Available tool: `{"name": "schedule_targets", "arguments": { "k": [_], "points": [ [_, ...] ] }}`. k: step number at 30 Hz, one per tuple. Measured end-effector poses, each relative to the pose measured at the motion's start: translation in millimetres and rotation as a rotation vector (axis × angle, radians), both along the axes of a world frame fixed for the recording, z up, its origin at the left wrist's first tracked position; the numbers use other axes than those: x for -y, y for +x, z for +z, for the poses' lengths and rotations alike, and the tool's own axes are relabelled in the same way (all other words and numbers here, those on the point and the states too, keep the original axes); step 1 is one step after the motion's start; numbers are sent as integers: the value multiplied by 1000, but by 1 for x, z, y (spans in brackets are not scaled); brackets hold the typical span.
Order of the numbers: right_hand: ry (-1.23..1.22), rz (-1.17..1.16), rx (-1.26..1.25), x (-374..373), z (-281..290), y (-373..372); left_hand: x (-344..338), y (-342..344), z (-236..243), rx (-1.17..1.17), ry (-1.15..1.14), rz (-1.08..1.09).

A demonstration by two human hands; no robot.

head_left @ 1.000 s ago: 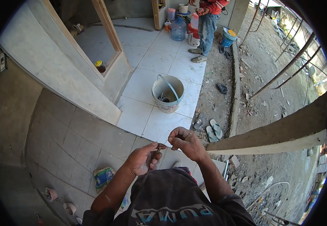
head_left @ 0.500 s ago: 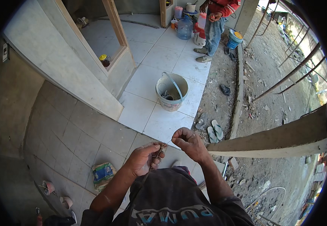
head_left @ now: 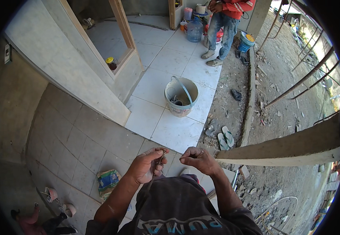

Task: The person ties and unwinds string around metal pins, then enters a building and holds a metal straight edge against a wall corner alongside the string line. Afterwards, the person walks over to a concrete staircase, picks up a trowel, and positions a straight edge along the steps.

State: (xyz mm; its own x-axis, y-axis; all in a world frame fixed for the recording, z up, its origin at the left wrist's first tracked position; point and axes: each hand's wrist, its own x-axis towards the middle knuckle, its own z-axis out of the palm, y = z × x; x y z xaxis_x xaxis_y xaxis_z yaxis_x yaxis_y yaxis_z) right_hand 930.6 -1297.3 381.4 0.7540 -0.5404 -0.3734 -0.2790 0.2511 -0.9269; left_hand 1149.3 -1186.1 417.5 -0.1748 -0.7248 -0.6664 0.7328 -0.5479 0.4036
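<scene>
Near the lower middle, my left hand (head_left: 149, 164) is closed on a small bundle of thin brown cord or wire (head_left: 161, 156), with a strand hanging down toward my dark shirt (head_left: 178, 201). Just to its right, my right hand (head_left: 191, 158) pinches a thin strand between thumb and fingertips; whether it joins the bundle is hard to tell. Beyond both hands, a pale bucket (head_left: 181, 96) with a raised handle and grey items inside stands on white floor tiles (head_left: 146, 117).
A co-worker (head_left: 225, 23) in red stands up ahead beside a water jug (head_left: 194, 30). Another person (head_left: 33, 221) is low at bottom left, near a sack (head_left: 107, 184). At right are a concrete beam (head_left: 279, 150), sandals (head_left: 225, 137), metal bars (head_left: 295, 82) and rubble. A timber frame (head_left: 121, 31) stands left.
My right hand has moved down, drawing its fingertips away from my left hand. The co-worker in red has brought both hands together. A person has come into view at bottom left.
</scene>
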Motion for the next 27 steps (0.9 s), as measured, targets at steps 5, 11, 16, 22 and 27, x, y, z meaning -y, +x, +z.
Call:
{"name": "schedule_targets", "arguments": {
  "k": [5, 11, 16, 22, 27],
  "points": [
    [-17, -38, -152, 15, 6, -44, -7, 14, -6, 4, 5, 69],
    [-501, -305, -452, 23, 44, -90, -14, 21, -14, 47, 16, 126],
    [-726, -683, -630, 10, 93, -147, -16, 32, -17, 56, 50, 138],
    [-1044, -1099, -798, -23, 116, -266, -16, 74, -8, 74, 41, 94],
    [-1046, -1210, -938, -74, 112, -374, -6, 106, -14, 280, 105, -6]
  ]
}}
